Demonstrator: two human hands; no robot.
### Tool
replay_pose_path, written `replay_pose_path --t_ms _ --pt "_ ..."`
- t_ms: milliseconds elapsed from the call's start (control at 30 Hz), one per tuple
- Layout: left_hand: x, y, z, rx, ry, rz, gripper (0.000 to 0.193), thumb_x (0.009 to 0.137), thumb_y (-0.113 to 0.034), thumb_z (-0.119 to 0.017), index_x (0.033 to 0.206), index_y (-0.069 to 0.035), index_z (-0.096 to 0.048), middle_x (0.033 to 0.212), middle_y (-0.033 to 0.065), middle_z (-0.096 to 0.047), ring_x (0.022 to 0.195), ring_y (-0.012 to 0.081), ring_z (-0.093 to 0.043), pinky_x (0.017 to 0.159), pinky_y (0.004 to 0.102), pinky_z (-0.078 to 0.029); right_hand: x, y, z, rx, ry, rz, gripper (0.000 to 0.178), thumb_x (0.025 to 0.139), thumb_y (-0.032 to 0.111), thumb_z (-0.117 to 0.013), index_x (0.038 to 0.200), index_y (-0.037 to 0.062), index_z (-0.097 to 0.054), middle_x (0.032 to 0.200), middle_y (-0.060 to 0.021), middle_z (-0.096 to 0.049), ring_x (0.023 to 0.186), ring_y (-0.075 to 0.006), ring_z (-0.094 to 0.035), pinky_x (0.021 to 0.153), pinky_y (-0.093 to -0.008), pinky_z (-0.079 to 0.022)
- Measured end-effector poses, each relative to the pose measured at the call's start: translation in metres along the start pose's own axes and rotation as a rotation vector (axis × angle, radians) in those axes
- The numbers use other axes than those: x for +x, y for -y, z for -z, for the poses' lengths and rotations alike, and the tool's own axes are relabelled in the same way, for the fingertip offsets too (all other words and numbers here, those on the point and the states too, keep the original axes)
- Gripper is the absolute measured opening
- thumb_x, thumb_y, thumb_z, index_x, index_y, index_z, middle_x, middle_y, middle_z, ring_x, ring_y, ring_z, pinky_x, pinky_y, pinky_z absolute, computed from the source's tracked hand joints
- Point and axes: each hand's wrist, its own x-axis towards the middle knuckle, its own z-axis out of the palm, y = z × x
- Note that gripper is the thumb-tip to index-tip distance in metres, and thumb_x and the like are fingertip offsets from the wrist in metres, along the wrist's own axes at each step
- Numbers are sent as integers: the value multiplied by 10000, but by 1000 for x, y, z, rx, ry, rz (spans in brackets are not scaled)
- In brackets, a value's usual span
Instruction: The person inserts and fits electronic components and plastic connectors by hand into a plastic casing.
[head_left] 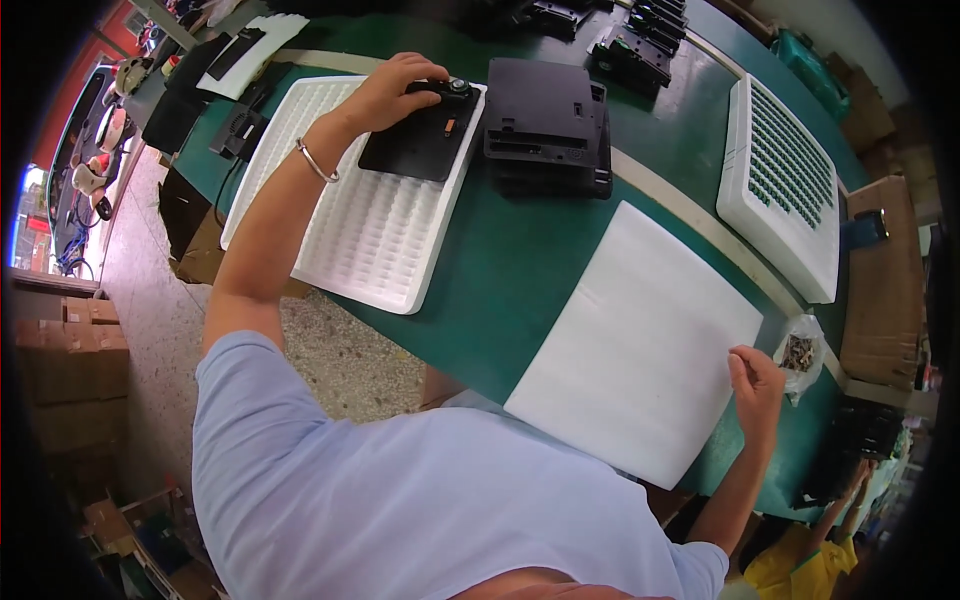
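My left hand (400,88) reaches far forward, its thumb and fingers closed round the far edge of a black plastic panel (412,150). A small round knob-like part shows by the fingertips. The panel lies on the far right part of a white ridged tray (375,245). My right hand (757,385) is at the right edge of a white foam sheet (635,340), fingers curled and thumb pressed against them. Whatever those fingers hold, if anything, is too small to see. Beside that hand sits a clear plastic bag of small metal parts (799,352).
A stack of black plastic housings (545,120) stands right of the tray on the green table (500,290). More black units (640,45) lie at the back. A white tray with rows of small dark parts (785,180) is at the right, before cardboard (880,290). A yellow-sleeved person works lower right.
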Motion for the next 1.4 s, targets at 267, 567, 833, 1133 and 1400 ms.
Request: replay_pose_path --t_ms 267,567,833,1133,1400 --pt "-1 -17 -1 13 -74 58 360 888 -128 -720 1238 -63 -667 1250 139 -643 1227 330 -553 1027 390 -463 2 10 0 -51 -11 58 103 933 54 -674 989 -30 -689 809 -15 -616 677 -71 -523 609 -223 -427" --pt "69 -68 -12 -52 20 -54 533 928 -344 -691 1362 -54 -584 1369 167 -599 1261 330 -574 1047 385 -464 7 14 -6 44 0 93 89 915 35 -680 980 -24 -694 769 -32 -604 631 -76 -506 573 -222 -411" --pt "38 -12 25 4 -5 178 345 934 -185 -667 1250 -48 -666 1255 156 -674 1182 319 -626 1027 365 -483 -11 -11 10 -9 -36 76 101 919 49 -681 983 -27 -689 749 -3 -563 629 -63 -459 567 -228 -374" --pt "-2 4 17 95 146 223 319 906 -194 -698 1194 -57 -696 1220 158 -653 1132 358 -615 994 397 -483 14 30 -4 -18 38 111 102 942 50 -669 1001 -30 -688 820 -10 -611 660 -57 -502 604 -208 -408" --pt "-9 -3 13 197 75 136 290 864 -210 -753 1119 -74 -728 1123 119 -633 1134 308 -575 964 405 -476 18 36 -10 -18 50 156 121 937 49 -679 1027 -30 -695 830 -14 -623 664 -54 -522 598 -204 -423"
